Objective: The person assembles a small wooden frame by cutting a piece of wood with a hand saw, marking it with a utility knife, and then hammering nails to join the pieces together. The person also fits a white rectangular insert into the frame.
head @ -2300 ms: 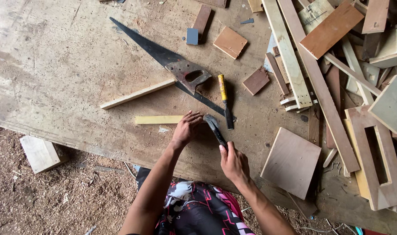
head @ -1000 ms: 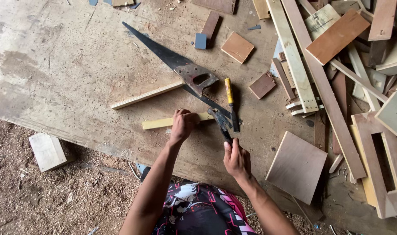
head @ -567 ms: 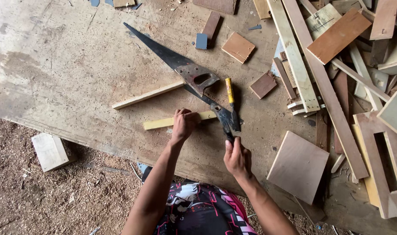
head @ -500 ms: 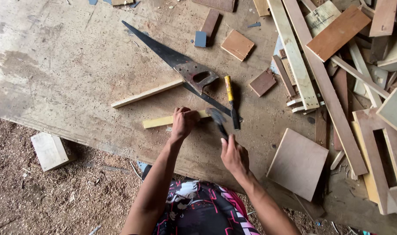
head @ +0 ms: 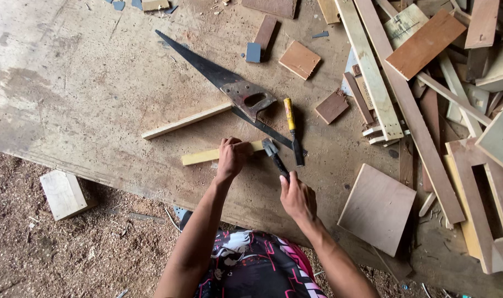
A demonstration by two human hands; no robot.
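Hands working a pale yellow wooden strip (head: 207,156) on the worn plywood tabletop (head: 86,88).
Left hand (head: 232,157) is pressing down, fingers curled over the strip; right hand (head: 296,196) is gripping a dark-handled hammer (head: 274,157), head beside the strip's end.

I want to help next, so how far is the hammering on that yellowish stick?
Done: the stick lies flat on the board, and the saw and chisel are put down beside it. In hand: the left hand pins the stick's end while the right hand holds a hammer with its head right by that end. Left: I can't see a nail, so how much remains is unclear.
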